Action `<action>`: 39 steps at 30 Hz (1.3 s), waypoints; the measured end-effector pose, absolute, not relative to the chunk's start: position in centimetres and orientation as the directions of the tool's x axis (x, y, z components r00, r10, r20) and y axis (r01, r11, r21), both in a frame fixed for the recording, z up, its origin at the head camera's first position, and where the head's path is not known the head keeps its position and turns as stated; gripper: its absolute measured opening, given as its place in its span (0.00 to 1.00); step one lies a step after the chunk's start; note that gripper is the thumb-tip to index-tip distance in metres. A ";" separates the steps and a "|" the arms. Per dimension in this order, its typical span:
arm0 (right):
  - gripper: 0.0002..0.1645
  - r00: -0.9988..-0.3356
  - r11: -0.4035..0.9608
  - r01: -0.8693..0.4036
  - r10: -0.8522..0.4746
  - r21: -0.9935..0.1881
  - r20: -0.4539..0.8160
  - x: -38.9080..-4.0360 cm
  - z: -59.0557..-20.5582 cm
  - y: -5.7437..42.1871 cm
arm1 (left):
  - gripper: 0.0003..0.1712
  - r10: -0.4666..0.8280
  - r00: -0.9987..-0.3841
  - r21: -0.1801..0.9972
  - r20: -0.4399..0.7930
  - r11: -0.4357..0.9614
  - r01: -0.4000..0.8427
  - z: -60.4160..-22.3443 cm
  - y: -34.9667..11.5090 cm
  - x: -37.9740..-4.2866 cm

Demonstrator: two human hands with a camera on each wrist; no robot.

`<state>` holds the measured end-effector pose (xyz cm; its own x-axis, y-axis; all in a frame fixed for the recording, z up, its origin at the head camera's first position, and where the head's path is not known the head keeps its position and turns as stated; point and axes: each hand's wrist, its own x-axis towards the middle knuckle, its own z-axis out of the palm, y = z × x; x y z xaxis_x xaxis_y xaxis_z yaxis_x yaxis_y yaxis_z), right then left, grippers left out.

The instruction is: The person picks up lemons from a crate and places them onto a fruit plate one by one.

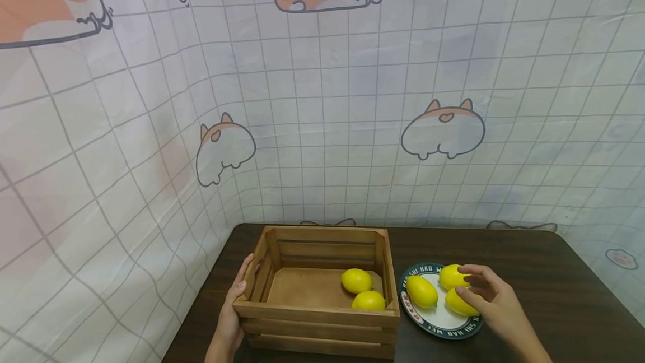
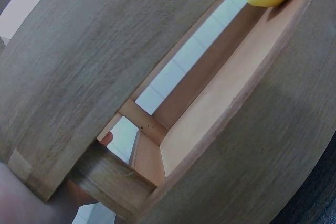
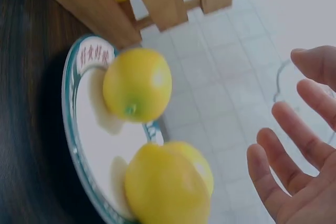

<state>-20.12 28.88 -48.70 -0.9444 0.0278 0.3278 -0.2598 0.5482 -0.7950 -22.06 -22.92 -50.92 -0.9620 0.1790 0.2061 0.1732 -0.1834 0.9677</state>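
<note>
A slatted wooden crate (image 1: 317, 312) stands on the table with two lemons inside, one lemon (image 1: 356, 280) behind the other (image 1: 369, 300). My left hand (image 1: 233, 312) grips the crate's left side, its thumb over the rim and fingers partly hidden behind the slats. To the right of the crate, a green-rimmed plate (image 1: 438, 331) carries three lemons: a left one (image 1: 422, 292), a back one (image 1: 452, 277) and a front one (image 1: 459, 302). My right hand (image 1: 496, 301) hovers over the plate's right side with fingers spread and nothing held; in the right wrist view its fingers (image 3: 299, 135) are apart from the lemons.
The dark wooden table (image 1: 549, 273) extends to the right of the plate. A white gridded cloth (image 1: 342, 83) with cartoon dogs hangs behind the table and along its left side.
</note>
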 end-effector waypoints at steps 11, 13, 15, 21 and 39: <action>0.19 -0.905 0.510 -0.425 -0.220 -0.748 0.364 -21.0 -46.1 25.7 | 0.34 0.169 -0.967 0.972 0.191 -0.171 0.162 -50.9 -23.0 -22.0; 0.19 -0.892 0.502 -0.451 -0.262 -0.738 0.367 -21.1 -45.5 25.1 | 0.35 0.168 -0.967 0.972 0.191 -0.167 0.163 -50.9 -23.0 -22.0; 0.19 -0.875 0.488 -0.483 -0.301 -0.727 0.379 -21.3 -44.9 24.4 | 0.35 0.165 -0.968 0.973 0.189 -0.162 0.163 -50.8 -23.0 -22.0; 0.18 -0.833 0.490 -0.548 -0.398 -0.678 0.385 -22.1 -43.2 22.6 | 0.34 0.160 -0.969 0.974 0.189 -0.156 0.164 -51.0 -23.1 -22.1; 0.19 -0.671 0.505 -0.658 -0.730 -0.559 0.129 -26.5 -35.1 17.2 | 0.34 0.148 -0.970 0.973 0.194 -0.151 0.172 -51.3 -23.1 -22.1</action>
<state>-26.46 17.15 -35.09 -0.6706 -0.7305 0.1295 -0.6579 0.5049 -0.5588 -22.09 -23.15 -51.28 -0.9697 0.1481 0.1945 0.1721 -0.1510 0.9734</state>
